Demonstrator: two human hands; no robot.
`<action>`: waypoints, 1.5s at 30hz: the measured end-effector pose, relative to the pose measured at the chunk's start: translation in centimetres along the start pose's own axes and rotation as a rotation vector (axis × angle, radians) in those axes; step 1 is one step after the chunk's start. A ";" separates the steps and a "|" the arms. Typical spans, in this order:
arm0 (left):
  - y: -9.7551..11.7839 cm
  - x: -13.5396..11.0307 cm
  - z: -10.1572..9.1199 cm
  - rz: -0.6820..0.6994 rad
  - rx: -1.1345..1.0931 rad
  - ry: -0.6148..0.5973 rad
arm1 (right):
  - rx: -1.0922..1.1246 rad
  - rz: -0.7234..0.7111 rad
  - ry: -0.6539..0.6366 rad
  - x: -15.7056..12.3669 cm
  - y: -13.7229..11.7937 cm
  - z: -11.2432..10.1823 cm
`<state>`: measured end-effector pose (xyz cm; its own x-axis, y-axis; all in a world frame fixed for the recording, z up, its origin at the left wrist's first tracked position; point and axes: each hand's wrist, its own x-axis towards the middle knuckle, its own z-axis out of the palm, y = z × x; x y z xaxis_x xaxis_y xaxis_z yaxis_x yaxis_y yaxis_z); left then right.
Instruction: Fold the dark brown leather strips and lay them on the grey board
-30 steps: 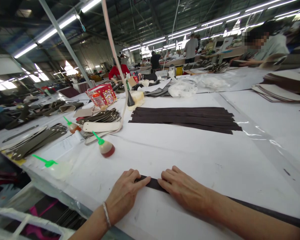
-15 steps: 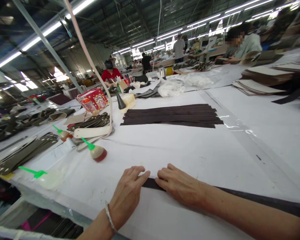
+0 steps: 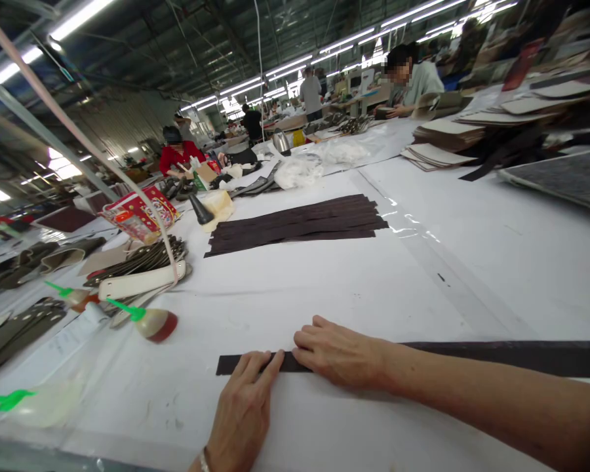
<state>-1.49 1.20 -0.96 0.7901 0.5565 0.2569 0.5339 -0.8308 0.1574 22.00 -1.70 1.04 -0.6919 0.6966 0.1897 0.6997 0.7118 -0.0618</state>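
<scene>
A long dark brown strip [image 3: 501, 357] lies flat along the near part of the white table, its left end free. On that left part rests my left hand [image 3: 246, 403], fingers stretched out and pressing down, with a bracelet at the wrist. My right hand [image 3: 337, 354] is just to the right, its fingers curled together and closed on the strip's edge. My right forearm covers some of the strip's middle. Farther back, a row of similar dark strips [image 3: 295, 223] is laid out side by side.
Squeeze bottles with green nozzles stand left, one holding reddish liquid [image 3: 160, 326]. Behind them are strap pieces [image 3: 137, 278], a red patterned bag [image 3: 152, 210] and a black cone [image 3: 200, 208]. Stacked panels [image 3: 447, 134] lie back right. Co-workers sit and stand beyond.
The view has swung right, so the table's things appear farther left. My left hand has come down flat onto the strip, whose left end now shows beyond it. My right hand stays on the strip.
</scene>
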 end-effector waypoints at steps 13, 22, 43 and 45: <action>0.6 0.8 -1.0 0.007 0.112 -0.092 | 0.034 0.076 -0.026 -4.3 0.6 -1.3; 5.6 4.2 0.5 -0.002 -0.122 0.109 | -0.029 0.080 0.033 -4.5 0.1 -1.5; 6.3 3.4 1.9 0.104 0.174 -0.043 | -0.085 0.137 0.010 -11.2 0.4 -2.2; 6.5 3.4 1.7 0.101 0.189 -0.080 | -0.088 0.142 0.006 -11.7 0.4 -2.5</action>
<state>5.15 -2.28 -0.67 0.8596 0.4762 0.1849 0.4920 -0.8692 -0.0485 30.82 -9.86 1.22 -0.5838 0.7891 0.1911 0.8036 0.5952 -0.0029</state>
